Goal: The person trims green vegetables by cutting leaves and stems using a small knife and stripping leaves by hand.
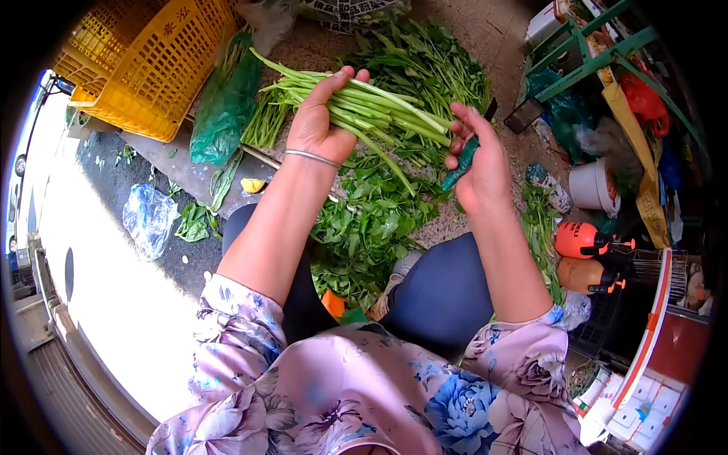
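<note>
- A clear plastic bag (149,220) lies on the ground.
- A yellow crate (159,76) with lots of holes is near a green plastic bag (227,114).
- The left hand (322,125) holds a bunch of green stems (371,106), with the thumb up.
- Loose green leaves (364,220) lie on the ground below the bunch.
- The bunch is up in the air, and its cut ends point at the right hand.
- The right hand (485,167) has bent fingers and loosely holds a small teal thing (460,163). I cannot tell what it is.
- A red spray bottle (580,239) is near a white bucket (591,186).
</note>
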